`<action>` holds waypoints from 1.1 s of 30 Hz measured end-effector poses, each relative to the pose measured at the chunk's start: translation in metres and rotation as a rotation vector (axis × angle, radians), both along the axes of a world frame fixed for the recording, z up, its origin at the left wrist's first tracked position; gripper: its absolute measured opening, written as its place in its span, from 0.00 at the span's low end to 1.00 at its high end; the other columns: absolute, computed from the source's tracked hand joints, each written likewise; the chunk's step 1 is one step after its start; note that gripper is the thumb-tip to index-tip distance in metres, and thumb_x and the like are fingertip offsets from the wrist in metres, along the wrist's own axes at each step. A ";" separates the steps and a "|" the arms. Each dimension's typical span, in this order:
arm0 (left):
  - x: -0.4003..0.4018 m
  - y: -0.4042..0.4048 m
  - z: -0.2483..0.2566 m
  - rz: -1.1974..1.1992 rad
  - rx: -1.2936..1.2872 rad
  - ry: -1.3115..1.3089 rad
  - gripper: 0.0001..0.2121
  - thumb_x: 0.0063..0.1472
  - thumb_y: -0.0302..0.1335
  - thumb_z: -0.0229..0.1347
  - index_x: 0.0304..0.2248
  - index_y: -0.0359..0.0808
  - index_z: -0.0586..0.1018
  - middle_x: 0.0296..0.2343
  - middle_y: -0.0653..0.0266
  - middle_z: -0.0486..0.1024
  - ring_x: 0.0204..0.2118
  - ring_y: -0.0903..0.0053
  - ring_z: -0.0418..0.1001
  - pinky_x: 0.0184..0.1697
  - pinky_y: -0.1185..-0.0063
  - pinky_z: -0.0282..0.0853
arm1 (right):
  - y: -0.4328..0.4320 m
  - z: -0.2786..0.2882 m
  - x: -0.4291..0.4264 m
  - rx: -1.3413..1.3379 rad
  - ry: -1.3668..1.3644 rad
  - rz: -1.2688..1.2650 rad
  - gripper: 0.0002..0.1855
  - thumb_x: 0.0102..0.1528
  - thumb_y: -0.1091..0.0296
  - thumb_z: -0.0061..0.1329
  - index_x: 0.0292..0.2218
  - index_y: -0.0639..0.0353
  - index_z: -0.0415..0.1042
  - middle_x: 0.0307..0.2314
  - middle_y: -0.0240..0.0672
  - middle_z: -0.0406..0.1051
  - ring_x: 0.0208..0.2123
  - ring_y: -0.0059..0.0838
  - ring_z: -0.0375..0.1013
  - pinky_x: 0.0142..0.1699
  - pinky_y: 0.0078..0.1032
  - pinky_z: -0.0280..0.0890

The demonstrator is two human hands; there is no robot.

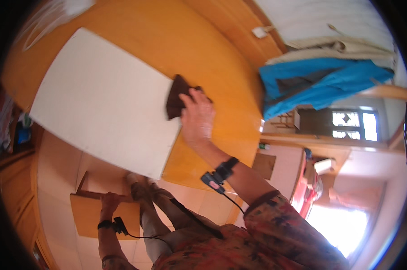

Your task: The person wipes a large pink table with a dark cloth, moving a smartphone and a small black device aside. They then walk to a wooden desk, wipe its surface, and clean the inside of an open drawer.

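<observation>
My right hand rests on a dark brown cloth, its fingers spread over the cloth's right part. The cloth lies bunched across the right edge of a large white board, partly on the board and partly on the orange-yellow tabletop. Lower left, my left hand is closed around the dark wooden edge of a stool or chair with a yellowish flat panel. Both wrists wear black bands with small devices and cables.
Clear plastic lies at the table's far left corner. A blue garment hangs beyond the table's right end. Wooden cabinets stand on the left. A white socket or switch is at the upper right.
</observation>
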State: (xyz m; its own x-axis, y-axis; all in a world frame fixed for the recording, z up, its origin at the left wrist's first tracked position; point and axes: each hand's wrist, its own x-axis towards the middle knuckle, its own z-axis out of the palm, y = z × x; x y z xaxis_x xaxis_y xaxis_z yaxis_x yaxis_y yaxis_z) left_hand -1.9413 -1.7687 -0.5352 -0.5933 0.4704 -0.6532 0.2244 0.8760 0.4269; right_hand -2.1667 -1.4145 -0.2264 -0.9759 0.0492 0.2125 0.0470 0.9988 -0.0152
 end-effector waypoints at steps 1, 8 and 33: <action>-0.006 0.003 0.004 0.086 0.094 -0.019 0.09 0.55 0.29 0.52 0.34 0.38 0.80 0.31 0.54 0.77 0.37 0.64 0.74 0.42 0.70 0.68 | 0.005 0.001 -0.002 -0.010 0.030 0.014 0.25 0.49 0.73 0.49 0.50 0.49 0.65 0.53 0.37 0.57 0.57 0.42 0.53 0.59 0.44 0.48; -0.094 0.019 0.098 1.178 0.948 0.001 0.10 0.61 0.23 0.48 0.41 0.30 0.74 0.32 0.60 0.72 0.32 0.75 0.68 0.35 0.79 0.66 | 0.029 0.024 -0.006 -0.094 0.086 0.059 0.24 0.51 0.71 0.49 0.50 0.51 0.65 0.53 0.39 0.55 0.58 0.42 0.51 0.60 0.45 0.46; -0.476 0.283 0.385 0.296 -0.011 0.845 0.23 0.66 0.38 0.42 0.57 0.37 0.59 0.60 0.60 0.51 0.65 0.66 0.43 0.63 0.57 0.39 | 0.084 0.115 -0.013 -0.391 -0.193 0.068 0.29 0.51 0.70 0.48 0.55 0.48 0.61 0.59 0.37 0.49 0.63 0.40 0.42 0.65 0.46 0.37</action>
